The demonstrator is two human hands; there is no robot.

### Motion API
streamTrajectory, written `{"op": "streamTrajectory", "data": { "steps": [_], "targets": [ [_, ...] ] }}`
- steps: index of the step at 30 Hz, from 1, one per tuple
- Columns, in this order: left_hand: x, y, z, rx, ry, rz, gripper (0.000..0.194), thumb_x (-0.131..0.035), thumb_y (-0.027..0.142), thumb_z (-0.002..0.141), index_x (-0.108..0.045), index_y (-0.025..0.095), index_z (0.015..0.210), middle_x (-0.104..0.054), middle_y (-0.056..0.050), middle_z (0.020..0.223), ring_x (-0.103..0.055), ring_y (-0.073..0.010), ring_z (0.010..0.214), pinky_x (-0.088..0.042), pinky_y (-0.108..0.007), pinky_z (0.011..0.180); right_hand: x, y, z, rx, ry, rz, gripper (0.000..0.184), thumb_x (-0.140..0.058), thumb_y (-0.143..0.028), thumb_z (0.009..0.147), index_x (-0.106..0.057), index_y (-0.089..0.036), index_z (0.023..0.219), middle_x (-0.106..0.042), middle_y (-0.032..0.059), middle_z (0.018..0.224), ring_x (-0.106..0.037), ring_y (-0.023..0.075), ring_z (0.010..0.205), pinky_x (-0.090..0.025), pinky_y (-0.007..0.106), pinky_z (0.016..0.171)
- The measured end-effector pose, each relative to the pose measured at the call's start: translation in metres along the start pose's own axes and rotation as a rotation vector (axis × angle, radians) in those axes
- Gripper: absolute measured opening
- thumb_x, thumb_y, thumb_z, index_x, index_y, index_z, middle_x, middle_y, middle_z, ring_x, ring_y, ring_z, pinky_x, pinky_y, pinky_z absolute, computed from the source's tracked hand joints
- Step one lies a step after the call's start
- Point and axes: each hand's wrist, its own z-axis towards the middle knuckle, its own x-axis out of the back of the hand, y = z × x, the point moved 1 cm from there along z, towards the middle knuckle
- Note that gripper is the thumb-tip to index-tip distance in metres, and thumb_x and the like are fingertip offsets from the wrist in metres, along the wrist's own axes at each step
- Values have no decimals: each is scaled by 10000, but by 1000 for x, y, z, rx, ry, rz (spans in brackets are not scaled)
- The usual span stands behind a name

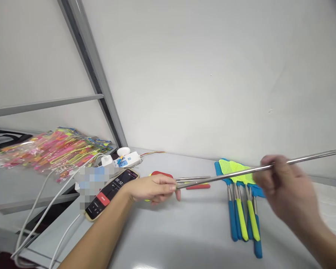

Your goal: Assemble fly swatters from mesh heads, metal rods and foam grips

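A long thin metal rod (226,175) slants across my view, rising to the right and running out of the frame. My left hand (156,188) pinches its lower left end. Farther along, my right hand (288,186) is closed around the same rod, slightly blurred. Below and behind the rod lie several fly swatters in a fanned pile, with a yellow-green perforated head (235,171) on top and blue and yellow-green handles (242,220) pointing toward me. Partly hidden behind my left hand is a red perforated swatter head (162,173), near thin metal shafts and a red handle (198,185).
A phone (112,194) showing a running timer lies left of my left forearm. Beyond it are a white power strip (128,160) and white cables (36,220). Colourful bagged items (61,149) pile up on a surface at left. A grey metal post (98,71) stands against the wall.
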Motion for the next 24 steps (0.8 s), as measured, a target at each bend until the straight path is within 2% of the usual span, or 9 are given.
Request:
{"op": "streamTrajectory", "data": {
  "steps": [2,4,8,11,14,18,21,24],
  "targets": [
    [-7,-6,8,27,-68,-40,392,-475,500,928,-616,149,1028,-281,87,559,-167,-63,433,-287,-200,404,-5,9,-3,-32,-58,36,296,-506,-511,903,-588,-238,826,-396,-42,425,-341,119,445,-247,284,470],
    [-11,-8,12,29,-97,-76,391,-447,500,941,-606,148,999,-285,92,541,-151,-59,419,-304,-204,404,-1,9,-2,-23,-100,49,294,-514,-481,911,-620,-221,823,-402,-35,432,-352,114,451,-240,281,470],
    [-9,-3,8,1,-133,-116,361,-449,489,942,-561,149,889,-282,94,509,-158,-61,418,-263,-195,397,15,-9,-1,92,-77,11,235,-565,-375,903,-667,-173,842,-397,-23,472,-371,110,484,-234,290,490],
    [-3,0,1,-12,-124,-108,340,-471,475,935,-551,149,882,-291,89,504,-193,-70,433,-254,-192,402,19,-24,-1,83,-11,20,193,-595,-333,885,-660,-165,816,-392,-24,482,-367,106,483,-255,290,503],
    [4,-1,-5,-12,-60,-91,345,-480,469,933,-568,140,874,-283,87,512,-194,-69,438,-238,-189,402,21,-33,7,38,103,103,160,-610,-313,877,-633,-179,792,-329,-53,464,-284,90,452,-281,275,502],
    [13,-6,-9,2,20,-60,352,-479,460,936,-601,130,915,-268,94,517,-144,-54,425,-207,-187,404,28,-38,26,139,206,248,165,-566,-302,907,-600,-185,797,-287,-73,464,-180,91,449,-280,245,482],
    [14,-6,-7,2,34,-51,350,-495,465,928,-609,135,942,-252,101,505,-147,-52,410,-217,-184,395,23,-26,27,156,219,285,218,-535,-341,922,-572,-195,764,-295,-72,449,-199,92,437,-260,243,469],
    [4,-6,0,21,55,-55,362,-498,483,923,-611,142,963,-237,105,505,-136,-52,402,-217,-176,367,1,4,7,20,166,265,243,-573,-427,894,-583,-209,788,-290,-79,455,-242,91,448,-251,245,474]
  ]
}}
